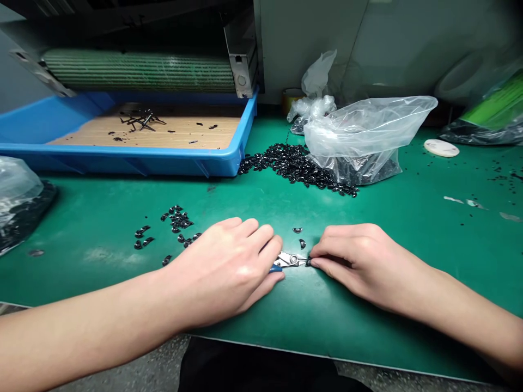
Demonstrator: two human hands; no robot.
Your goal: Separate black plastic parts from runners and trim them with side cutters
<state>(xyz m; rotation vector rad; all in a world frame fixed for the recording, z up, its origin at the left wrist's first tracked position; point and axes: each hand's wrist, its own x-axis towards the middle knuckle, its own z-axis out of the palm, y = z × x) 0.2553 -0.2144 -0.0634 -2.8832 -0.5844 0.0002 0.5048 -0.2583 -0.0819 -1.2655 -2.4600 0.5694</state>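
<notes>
My left hand (229, 267) is closed around small blue-handled cutting pliers (288, 260), whose metal jaws point right. My right hand (355, 258) pinches a small black plastic part (308, 263) at the jaw tips, low on the green mat (368, 316). Two loose black parts (300, 237) lie just above the pliers. A scatter of several black parts (171, 228) lies to the left of my left hand.
A blue tray (229, 158) with black sprue scraps sits at the back left under a green roller (139, 71). A clear plastic bag (359, 136) spills a pile of black parts (294, 163). More bags lie at the far left (16, 196) and right (486, 120); a white disc (441, 147).
</notes>
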